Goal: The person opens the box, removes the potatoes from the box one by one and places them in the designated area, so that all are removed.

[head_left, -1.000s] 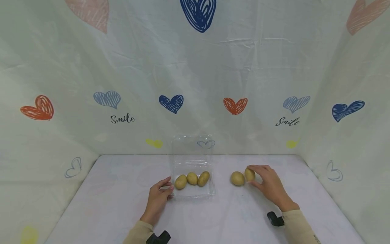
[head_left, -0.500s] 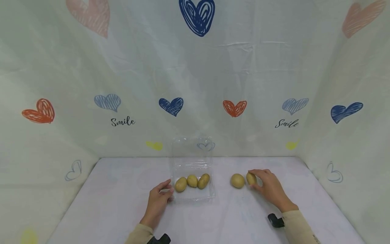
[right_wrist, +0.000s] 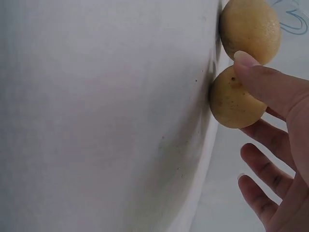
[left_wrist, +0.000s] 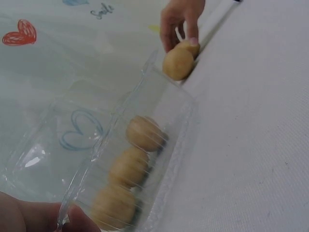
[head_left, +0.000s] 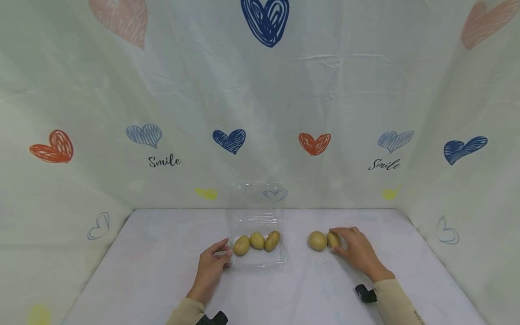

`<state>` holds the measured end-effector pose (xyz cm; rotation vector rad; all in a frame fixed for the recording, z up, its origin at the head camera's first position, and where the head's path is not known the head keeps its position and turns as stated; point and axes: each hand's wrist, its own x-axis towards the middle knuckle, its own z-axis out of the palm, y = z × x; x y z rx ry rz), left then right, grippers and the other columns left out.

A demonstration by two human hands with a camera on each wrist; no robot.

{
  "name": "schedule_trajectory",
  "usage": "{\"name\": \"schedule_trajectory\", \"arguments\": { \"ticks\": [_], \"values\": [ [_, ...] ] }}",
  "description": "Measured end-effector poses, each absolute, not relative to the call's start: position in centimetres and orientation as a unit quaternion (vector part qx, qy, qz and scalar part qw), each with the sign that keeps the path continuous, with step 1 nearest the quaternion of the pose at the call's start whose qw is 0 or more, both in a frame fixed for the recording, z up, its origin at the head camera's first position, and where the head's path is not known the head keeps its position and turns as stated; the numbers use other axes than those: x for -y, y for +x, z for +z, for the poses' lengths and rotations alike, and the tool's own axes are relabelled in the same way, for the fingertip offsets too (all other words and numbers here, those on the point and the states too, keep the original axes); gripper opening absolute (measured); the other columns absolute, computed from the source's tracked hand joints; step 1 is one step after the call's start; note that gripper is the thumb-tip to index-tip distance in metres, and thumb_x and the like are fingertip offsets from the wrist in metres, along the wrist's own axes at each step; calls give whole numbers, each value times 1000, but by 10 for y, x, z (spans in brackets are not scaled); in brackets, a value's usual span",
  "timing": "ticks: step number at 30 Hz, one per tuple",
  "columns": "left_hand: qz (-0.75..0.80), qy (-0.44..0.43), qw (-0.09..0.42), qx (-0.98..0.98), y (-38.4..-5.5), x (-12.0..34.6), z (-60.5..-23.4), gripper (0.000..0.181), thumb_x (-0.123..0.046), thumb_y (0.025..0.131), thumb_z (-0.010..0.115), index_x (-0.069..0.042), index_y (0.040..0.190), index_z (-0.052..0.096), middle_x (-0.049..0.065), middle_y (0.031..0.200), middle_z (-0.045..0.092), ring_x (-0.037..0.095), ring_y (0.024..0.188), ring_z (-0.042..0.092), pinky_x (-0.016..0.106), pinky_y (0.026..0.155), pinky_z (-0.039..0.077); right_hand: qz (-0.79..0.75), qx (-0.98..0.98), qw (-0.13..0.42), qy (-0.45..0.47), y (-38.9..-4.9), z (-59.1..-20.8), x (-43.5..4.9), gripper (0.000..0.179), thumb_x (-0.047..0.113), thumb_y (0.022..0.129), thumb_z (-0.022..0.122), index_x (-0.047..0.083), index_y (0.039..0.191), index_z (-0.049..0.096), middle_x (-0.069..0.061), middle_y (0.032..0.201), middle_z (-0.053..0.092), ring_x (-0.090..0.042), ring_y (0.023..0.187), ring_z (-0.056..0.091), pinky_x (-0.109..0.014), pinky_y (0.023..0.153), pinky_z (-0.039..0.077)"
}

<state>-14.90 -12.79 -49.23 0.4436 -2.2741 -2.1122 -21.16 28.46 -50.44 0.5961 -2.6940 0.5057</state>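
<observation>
A clear plastic clamshell container (head_left: 260,258) lies with its lid raised at the back. Three potatoes sit in its base in a row: left (head_left: 241,245), middle (head_left: 257,240) and right (head_left: 272,241). My left hand (head_left: 211,270) pinches the container's left wall between thumb and fingers, as the left wrist view shows. To the right, my right hand (head_left: 359,253) holds a small potato (right_wrist: 236,99) between thumb and fingers. That potato is beside a larger potato (head_left: 317,241) on the table, and they appear to touch.
The white-covered table (head_left: 162,271) ends at a hanging pale sheet (head_left: 260,90) printed with hearts, which also closes in both sides. A black wrist device (head_left: 366,293) sits by the right sleeve, another (head_left: 213,318) by the left.
The small potato in my right hand stood slightly apart from the larger one half a second ago. Now it is back against it. My left hand stays at the container's wall.
</observation>
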Motion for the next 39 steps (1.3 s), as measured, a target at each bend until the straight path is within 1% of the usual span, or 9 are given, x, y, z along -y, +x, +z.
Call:
{"name": "schedule_trajectory", "arguments": {
  "ticks": [8, 15, 19, 22, 28, 35, 39],
  "values": [
    [-672, 143, 2, 727, -149, 128, -492, 49, 3, 100, 65, 13, 146, 52, 23, 126, 56, 17, 90, 62, 24, 70, 59, 187, 940, 176, 225, -208, -499, -283, 61, 11, 75, 96, 0, 129, 70, -17, 127, 72, -40, 114, 64, -59, 96, 55],
    [-676, 139, 5, 724, -148, 129, -493, 48, 4, 99, 65, 14, 145, 53, 22, 125, 56, 17, 89, 62, 24, 70, 59, 188, 935, 186, 237, -201, -482, -266, 64, 13, 74, 97, 3, 131, 70, -16, 129, 71, -38, 117, 63, -59, 98, 55],
    [-679, 143, 5, 720, -148, 129, -492, 48, 5, 99, 64, 13, 145, 53, 22, 125, 56, 15, 88, 61, 23, 70, 58, 199, 927, 193, 252, -197, -474, -253, 63, 12, 74, 97, 3, 130, 71, -14, 128, 71, -37, 118, 63, -58, 99, 55],
    [-680, 140, 6, 720, -148, 128, -492, 49, 5, 99, 65, 14, 145, 52, 23, 125, 55, 15, 87, 60, 23, 70, 58, 197, 926, 193, 257, -194, -470, -242, 59, 13, 76, 96, 4, 130, 71, -13, 128, 71, -36, 118, 63, -57, 99, 55],
    [-678, 147, 5, 720, -150, 128, -493, 48, 5, 99, 65, 12, 146, 53, 22, 126, 56, 16, 88, 61, 23, 70, 58, 193, 924, 199, 264, -188, -469, -222, 56, 16, 79, 94, 6, 129, 72, -12, 127, 71, -35, 116, 64, -56, 95, 56],
    [-676, 143, 3, 723, -150, 128, -494, 48, 5, 99, 65, 12, 145, 53, 23, 128, 57, 16, 89, 61, 23, 70, 58, 192, 922, 208, 264, -184, -473, -200, 56, 22, 81, 93, 8, 131, 71, -10, 129, 71, -34, 119, 63, -55, 97, 56],
    [-676, 145, 3, 722, -149, 128, -493, 49, 5, 99, 65, 12, 146, 53, 23, 128, 57, 16, 89, 62, 23, 71, 59, 195, 924, 204, 259, -182, -474, -187, 57, 25, 82, 93, 9, 132, 71, -9, 129, 70, -33, 120, 62, -54, 93, 55]
  ]
}}
